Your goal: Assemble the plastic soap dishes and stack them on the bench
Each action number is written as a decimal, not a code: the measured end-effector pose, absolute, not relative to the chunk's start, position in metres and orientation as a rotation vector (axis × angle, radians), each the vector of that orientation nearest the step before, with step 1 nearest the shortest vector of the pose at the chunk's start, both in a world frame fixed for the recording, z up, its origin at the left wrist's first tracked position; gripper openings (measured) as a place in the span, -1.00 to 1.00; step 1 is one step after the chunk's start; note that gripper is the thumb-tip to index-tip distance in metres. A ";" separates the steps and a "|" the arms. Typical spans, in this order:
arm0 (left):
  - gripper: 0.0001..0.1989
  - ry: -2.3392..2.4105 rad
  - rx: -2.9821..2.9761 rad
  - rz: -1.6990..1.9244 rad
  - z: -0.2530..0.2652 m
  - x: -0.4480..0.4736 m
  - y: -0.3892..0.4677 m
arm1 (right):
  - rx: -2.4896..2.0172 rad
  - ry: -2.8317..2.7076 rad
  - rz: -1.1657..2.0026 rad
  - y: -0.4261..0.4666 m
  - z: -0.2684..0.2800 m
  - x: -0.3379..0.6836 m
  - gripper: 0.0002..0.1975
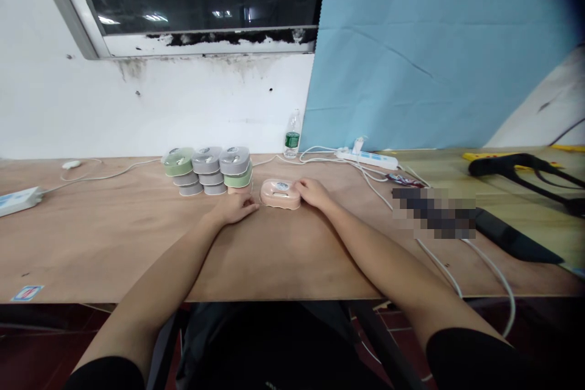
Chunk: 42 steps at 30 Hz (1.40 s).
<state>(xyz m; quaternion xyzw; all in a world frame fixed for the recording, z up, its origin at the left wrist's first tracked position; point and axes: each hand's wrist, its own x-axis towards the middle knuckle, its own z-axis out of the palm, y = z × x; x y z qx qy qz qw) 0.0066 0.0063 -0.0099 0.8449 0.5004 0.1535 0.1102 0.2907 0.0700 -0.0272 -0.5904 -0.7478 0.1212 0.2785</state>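
Observation:
A pink, rounded plastic box [280,194] with a lid and a label on top lies flat on the brown table. My right hand [313,192] is at its right end, fingers curled against the edge. Just left of the box, my left hand [236,208] rests on the table with its thumb stretched toward the box and nothing visible in it; a small gap separates them. Behind that hand stand three stacks of similar boxes, with a green box [178,161] topping the left one and grey boxes [207,160] elsewhere. My left hand partly covers the bottom of the right stack.
A water bottle [292,135] stands by the wall. A white power strip [367,159] with loose cables lies to the right, near a blurred dark object and a black frame-like object [516,166]. Another power strip [21,200] sits at the far left.

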 end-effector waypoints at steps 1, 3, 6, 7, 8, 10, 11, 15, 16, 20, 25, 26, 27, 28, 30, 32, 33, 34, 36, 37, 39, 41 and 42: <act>-0.56 1.465 2.479 0.447 -0.010 0.006 0.006 | -1.626 -1.983 0.311 0.071 -0.027 0.293 -0.64; -0.56 1.460 2.476 0.453 -0.010 0.006 0.007 | -1.697 -1.918 0.275 0.073 -0.027 0.296 -0.66; -0.55 1.462 2.483 0.456 -0.011 0.006 0.007 | -1.712 -1.811 0.191 0.076 -0.029 0.299 -0.72; -0.55 1.468 2.488 0.453 -0.011 0.006 0.007 | -1.689 -1.792 0.162 0.076 -0.030 0.299 -0.73; -0.55 1.475 2.493 0.448 -0.012 0.005 0.007 | -1.659 -1.787 0.143 0.076 -0.031 0.298 -0.72; -0.55 1.479 2.502 0.443 -0.012 0.005 0.008 | -1.594 -1.811 0.142 0.076 -0.033 0.295 -0.69; -0.54 1.478 2.503 0.443 -0.013 0.005 0.008 | -1.566 -1.835 0.162 0.075 -0.034 0.293 -0.67; -0.48 1.480 2.513 0.447 -0.013 0.004 0.008 | -1.483 -1.958 0.255 0.066 -0.032 0.283 -0.62; -0.45 1.482 2.519 0.450 -0.013 0.004 0.008 | -1.465 -1.987 0.264 0.063 -0.031 0.281 -0.59; -0.35 1.462 2.539 0.456 -0.013 0.004 0.008 | -1.344 -2.120 0.305 0.052 -0.026 0.274 -0.53; -0.25 1.414 2.538 0.486 -0.012 0.004 0.008 | -1.199 -2.237 0.375 0.047 -0.025 0.273 -0.49; -0.24 1.402 2.546 0.500 -0.013 0.004 0.008 | -1.183 -2.241 0.385 0.047 -0.026 0.274 -0.48; -0.23 1.395 2.553 0.512 -0.013 0.005 0.008 | -1.168 -2.242 0.397 0.048 -0.027 0.274 -0.47; -0.23 1.395 2.558 0.519 -0.013 0.005 0.008 | -1.154 -2.244 0.410 0.049 -0.028 0.275 -0.45; -0.24 1.409 2.559 0.517 -0.013 0.004 0.009 | -1.124 -2.252 0.432 0.050 -0.030 0.275 -0.41; -0.25 1.429 2.554 0.506 -0.014 0.005 0.009 | -1.092 -2.264 0.447 0.049 -0.031 0.274 -0.36; -0.25 1.433 2.552 0.503 -0.014 0.005 0.009 | -1.080 -2.267 0.451 0.049 -0.031 0.273 -0.35; -0.27 1.431 2.552 0.498 -0.014 0.005 0.009 | -1.077 -2.266 0.453 0.048 -0.031 0.272 -0.34; -0.35 1.422 2.555 0.483 -0.013 0.005 0.008 | -1.105 -2.246 0.443 0.046 -0.031 0.268 -0.36; -0.40 1.410 2.561 0.469 -0.013 0.005 0.008 | -1.136 -2.225 0.432 0.045 -0.031 0.266 -0.37; -0.46 1.402 2.574 0.449 -0.013 0.005 0.008 | -1.214 -2.165 0.389 0.047 -0.032 0.263 -0.39; -0.48 1.416 2.571 0.436 -0.013 0.005 0.009 | -1.286 -2.101 0.336 0.050 -0.034 0.261 -0.42; -0.48 1.429 2.562 0.438 -0.013 0.005 0.009 | -1.318 -2.075 0.311 0.051 -0.035 0.262 -0.45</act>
